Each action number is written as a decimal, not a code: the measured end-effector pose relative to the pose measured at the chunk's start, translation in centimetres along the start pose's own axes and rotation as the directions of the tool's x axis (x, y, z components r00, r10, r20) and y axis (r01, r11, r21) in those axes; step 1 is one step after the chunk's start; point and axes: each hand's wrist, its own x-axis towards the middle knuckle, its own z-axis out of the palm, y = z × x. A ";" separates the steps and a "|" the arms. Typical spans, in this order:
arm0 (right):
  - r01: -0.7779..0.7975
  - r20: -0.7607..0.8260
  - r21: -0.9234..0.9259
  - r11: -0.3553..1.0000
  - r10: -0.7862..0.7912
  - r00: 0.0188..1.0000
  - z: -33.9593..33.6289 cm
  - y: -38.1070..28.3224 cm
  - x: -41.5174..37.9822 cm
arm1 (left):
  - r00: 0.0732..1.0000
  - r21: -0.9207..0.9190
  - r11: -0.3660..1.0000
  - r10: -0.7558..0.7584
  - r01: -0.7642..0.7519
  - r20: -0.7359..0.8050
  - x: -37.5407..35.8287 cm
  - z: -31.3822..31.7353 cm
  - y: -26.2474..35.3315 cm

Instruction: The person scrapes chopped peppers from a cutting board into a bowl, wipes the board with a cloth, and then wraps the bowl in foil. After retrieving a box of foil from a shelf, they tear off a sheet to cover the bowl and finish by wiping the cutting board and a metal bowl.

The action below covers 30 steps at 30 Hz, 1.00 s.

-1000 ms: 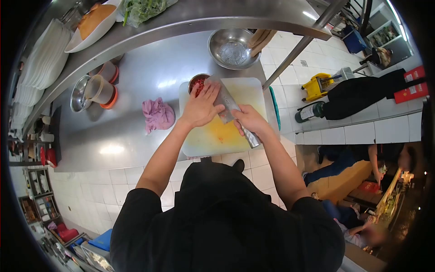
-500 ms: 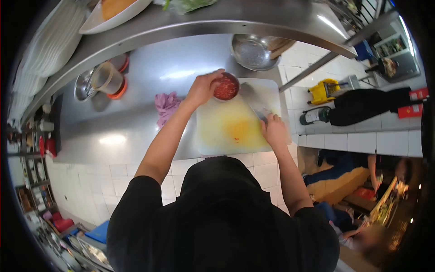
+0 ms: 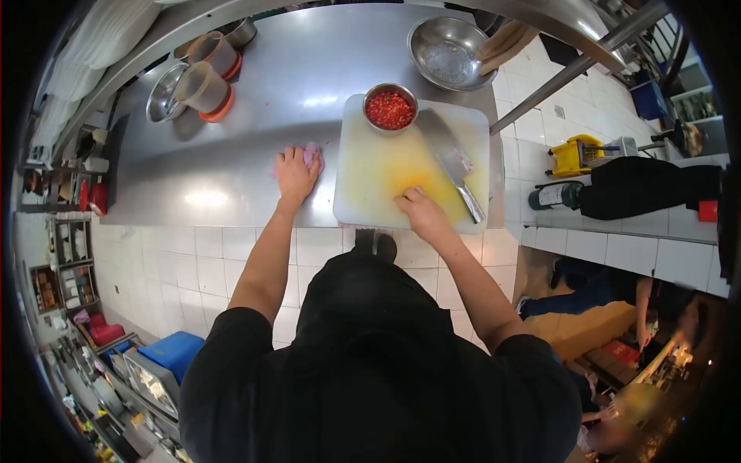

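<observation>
My left hand [image 3: 295,176] rests on a crumpled purple cloth [image 3: 312,154] on the steel table, fingers bent over it. My right hand [image 3: 424,212] is at the near part of the white, yellow-stained cutting board [image 3: 367,181]. Its fingers are curled together, and anything between them is too small to make out. At the board's far edge stands a small metal bowl [image 3: 366,102] of finely chopped red pieces [image 3: 390,111], which look like chili. A cleaver-like knife [image 3: 441,145] lies on the board's right side, handle toward me, with a few scraps on its blade.
A large metal bowl [image 3: 444,58] stands behind the board. Plastic tubs [image 3: 202,89] with orange lids and another metal bowl [image 3: 164,96] sit at the back left of the steel table [image 3: 231,154]. A metal post [image 3: 567,81] rises at the right. Other people are at lower right.
My left hand has let go of the small bowl, now on the board, and moved left onto the cloth. My right hand has released the knife and moved left and nearer me.
</observation>
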 end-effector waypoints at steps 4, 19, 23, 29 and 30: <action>0.034 -0.036 -0.034 0.999 -0.036 0.999 0.4 0.6 -0.6 | 0.974 -0.181 0.958 -0.206 0.220 0.095 0.9 -3.6 1.3; -0.293 -0.567 -0.146 0.945 0.163 0.808 -7.6 6.2 17.6 | 0.969 -0.104 0.991 -0.053 0.080 0.240 -2.5 -2.2 1.8; -0.530 -0.177 0.140 0.836 0.548 0.818 -5.0 14.0 20.3 | 0.985 -0.255 0.957 -0.160 0.140 -0.062 -6.2 -8.2 -2.6; -0.515 -0.144 0.306 0.801 0.574 0.806 -3.6 4.8 25.0 | 0.902 -0.530 0.758 -0.431 0.380 0.031 -22.7 -11.8 -15.8; -0.468 -0.216 0.167 0.868 0.496 0.841 -2.5 5.1 26.5 | 0.878 -0.532 0.735 -0.478 0.419 0.031 -25.6 -12.2 -17.9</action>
